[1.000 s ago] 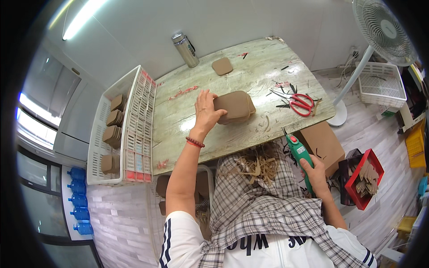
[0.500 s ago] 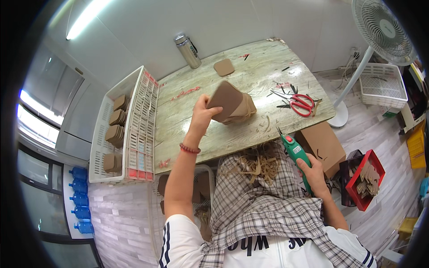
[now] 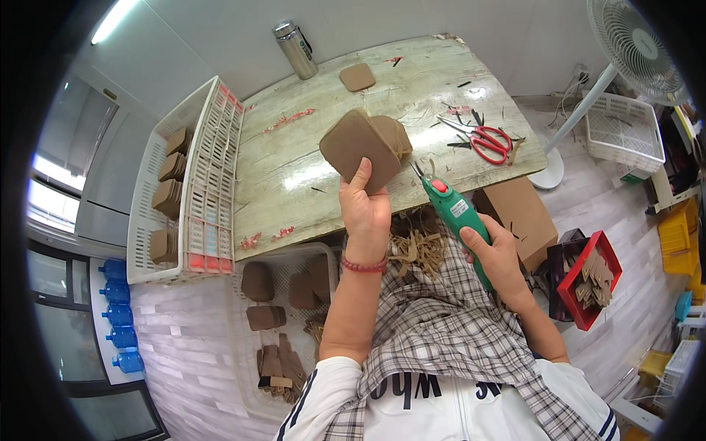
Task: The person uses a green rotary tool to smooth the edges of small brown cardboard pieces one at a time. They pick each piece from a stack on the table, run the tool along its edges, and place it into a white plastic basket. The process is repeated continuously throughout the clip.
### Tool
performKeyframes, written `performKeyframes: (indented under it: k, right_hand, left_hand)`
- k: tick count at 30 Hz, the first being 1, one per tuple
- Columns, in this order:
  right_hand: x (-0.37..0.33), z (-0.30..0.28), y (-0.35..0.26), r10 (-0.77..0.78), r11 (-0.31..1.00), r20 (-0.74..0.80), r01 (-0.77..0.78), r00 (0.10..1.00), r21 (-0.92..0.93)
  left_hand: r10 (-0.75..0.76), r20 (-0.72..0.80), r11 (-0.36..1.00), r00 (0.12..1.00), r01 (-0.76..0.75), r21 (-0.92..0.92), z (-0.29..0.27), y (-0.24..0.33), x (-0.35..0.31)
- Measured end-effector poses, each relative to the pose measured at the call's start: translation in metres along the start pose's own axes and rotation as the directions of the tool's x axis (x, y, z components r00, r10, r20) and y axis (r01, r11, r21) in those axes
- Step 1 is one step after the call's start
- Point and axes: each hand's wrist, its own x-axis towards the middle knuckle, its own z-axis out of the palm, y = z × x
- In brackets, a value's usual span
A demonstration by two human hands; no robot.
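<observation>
My left hand (image 3: 365, 214) grips a flat brown square piece (image 3: 354, 145) with rounded corners, thumb across its face and fingers behind it. Just beyond, a stack of similar pieces (image 3: 398, 134) stands on the table, partly hidden by the held one. In my right hand (image 3: 497, 256) is a green cordless electric cutter (image 3: 454, 209) with a red button. Its narrow pointed blades aim up and left, close to the lower right of the held piece but apart from it. Curly tan trimmings (image 3: 419, 251) lie on my plaid apron (image 3: 456, 323).
Red-handled scissors (image 3: 488, 141) and dark scraps lie on the table (image 3: 294, 132). A loose brown piece (image 3: 357, 76) and a steel flask (image 3: 296, 50) stand farther back. White crates (image 3: 202, 198) with brown stacks are left. A red tray (image 3: 588, 279) and fan (image 3: 637, 51) are right.
My left hand has brought the brown piece away from the stack, nearer to me. The cutter in my right hand has moved left and up toward it.
</observation>
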Motion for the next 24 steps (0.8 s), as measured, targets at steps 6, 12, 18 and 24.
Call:
performKeyframes:
  k: [6,12,18,24]
  right_hand:
    - [-0.003,0.001,-0.009,0.002,1.0,0.038,-0.003,0.999,0.019]
    - [-0.003,0.002,-0.014,0.013,0.999,0.071,-0.015,0.997,0.03]
    - [-0.003,0.002,-0.015,0.0,0.999,0.07,-0.003,0.998,0.048]
    - [-0.001,0.0,-0.015,-0.005,0.999,0.046,0.003,0.999,0.038]
  left_hand:
    - [-0.025,0.019,0.994,1.0,0.027,-0.104,-0.003,-0.004,-0.004]
    - [-0.1,-0.003,0.977,0.995,0.097,-0.192,-0.008,-0.007,-0.007]
    - [-0.101,0.012,0.982,0.995,0.102,-0.161,-0.006,-0.008,-0.012]
    - [-0.14,0.02,0.985,0.99,0.141,-0.103,-0.008,-0.017,-0.018]
